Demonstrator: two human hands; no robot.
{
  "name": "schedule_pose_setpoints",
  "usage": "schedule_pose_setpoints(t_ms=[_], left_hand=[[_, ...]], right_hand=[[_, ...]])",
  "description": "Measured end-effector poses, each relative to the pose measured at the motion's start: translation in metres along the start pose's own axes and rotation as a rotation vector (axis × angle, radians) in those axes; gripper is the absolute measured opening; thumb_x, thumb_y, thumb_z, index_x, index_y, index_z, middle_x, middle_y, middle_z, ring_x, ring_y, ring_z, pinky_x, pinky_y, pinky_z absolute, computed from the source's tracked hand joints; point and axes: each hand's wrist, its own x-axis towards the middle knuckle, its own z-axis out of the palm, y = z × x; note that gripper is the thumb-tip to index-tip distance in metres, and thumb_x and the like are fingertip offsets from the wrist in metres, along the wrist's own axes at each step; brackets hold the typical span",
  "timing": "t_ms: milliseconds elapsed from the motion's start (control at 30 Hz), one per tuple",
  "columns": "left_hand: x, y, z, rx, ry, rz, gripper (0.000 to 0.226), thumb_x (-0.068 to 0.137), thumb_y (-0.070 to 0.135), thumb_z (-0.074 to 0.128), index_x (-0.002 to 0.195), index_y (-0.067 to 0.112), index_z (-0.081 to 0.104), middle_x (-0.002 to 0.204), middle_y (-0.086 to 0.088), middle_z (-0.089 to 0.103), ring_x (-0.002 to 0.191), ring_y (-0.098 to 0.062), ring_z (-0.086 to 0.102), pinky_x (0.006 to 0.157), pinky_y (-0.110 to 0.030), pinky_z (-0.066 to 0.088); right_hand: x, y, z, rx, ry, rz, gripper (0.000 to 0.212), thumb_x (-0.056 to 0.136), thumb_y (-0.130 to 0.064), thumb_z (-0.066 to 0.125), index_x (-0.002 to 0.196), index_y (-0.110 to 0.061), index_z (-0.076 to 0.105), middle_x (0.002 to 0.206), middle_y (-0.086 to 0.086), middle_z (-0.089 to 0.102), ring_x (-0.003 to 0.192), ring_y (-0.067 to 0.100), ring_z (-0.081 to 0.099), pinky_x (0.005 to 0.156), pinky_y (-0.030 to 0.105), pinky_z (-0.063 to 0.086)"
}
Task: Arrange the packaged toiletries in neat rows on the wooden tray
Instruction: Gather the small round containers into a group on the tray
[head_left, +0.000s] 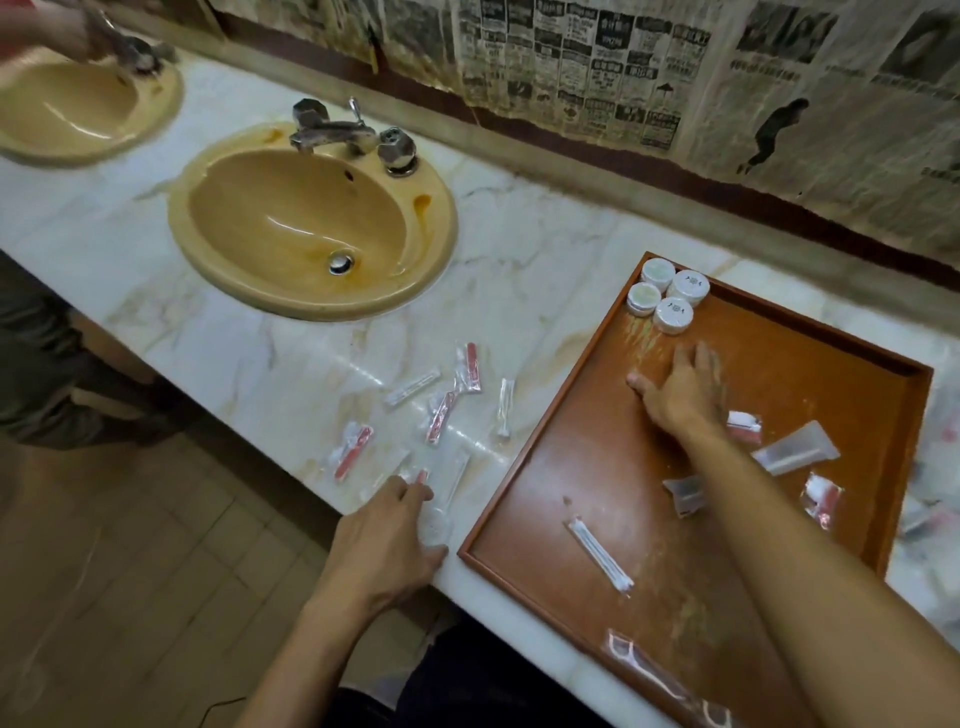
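A white marble desk (104, 223) with tan veining runs diagonally across the frame. Two yellow-ochre basins are sunk into it — one at centre left (311, 228) with a worn chrome tap (353, 132), another at the upper left corner (78, 109). Newspaper sheets (597, 73) cover the wall along the top. Beige floor tiles (130, 545) fill the lower left.
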Motion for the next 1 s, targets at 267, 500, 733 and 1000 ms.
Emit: schedule_pose_setpoints(t_ms=[267, 500, 733, 1000], left_hand=[[-0.001, 0.001, 0.007, 0.042, 0.040, 0.060, 0.042, 0.084, 0.044, 0.056, 0.120, 0.024, 0.054, 0.112, 0.008, 0.053, 0.094, -0.016, 0.059, 0.071, -0.033, 0.051], [0.019, 0.004, -0.005, -0.026, 0.190, 0.138, 0.044, 0.078, 0.039, 0.062, 0.118, 0.019, 0.059, 0.110, 0.004, 0.058, 0.087, -0.018, 0.061, 0.061, -0.033, 0.052], [0.082, 0.046, -0.027, -0.139, 0.303, 0.291, 0.043, 0.076, 0.033, 0.071, 0.116, 0.017, 0.062, 0.112, -0.001, 0.055, 0.083, -0.022, 0.062, 0.058, -0.033, 0.054], [0.157, 0.107, -0.045, -0.266, 0.248, 0.389, 0.046, 0.078, 0.033, 0.067, 0.122, 0.020, 0.059, 0.114, 0.004, 0.055, 0.093, -0.017, 0.061, 0.084, -0.039, 0.052]], right_hand=[[0.002, 0.003, 0.002, -0.001, 0.000, -0.031, 0.084, 0.088, -0.057, 0.055, 0.149, -0.009, 0.024, 0.160, 0.012, 0.010, 0.147, 0.029, 0.005, 0.119, 0.046, 0.011], [0.002, 0.004, -0.004, -0.018, -0.026, -0.041, 0.086, 0.086, -0.060, 0.056, 0.149, -0.011, 0.026, 0.160, 0.011, 0.011, 0.146, 0.029, 0.007, 0.118, 0.045, 0.013], [0.002, 0.006, -0.016, -0.014, -0.087, -0.058, 0.086, 0.082, -0.057, 0.064, 0.148, -0.013, 0.030, 0.159, 0.011, 0.012, 0.145, 0.031, 0.009, 0.117, 0.044, 0.016], [0.000, 0.004, -0.017, -0.034, -0.102, -0.014, 0.088, 0.083, -0.057, 0.061, 0.151, -0.019, 0.021, 0.161, 0.009, 0.001, 0.147, 0.028, 0.000, 0.117, 0.039, 0.011]])
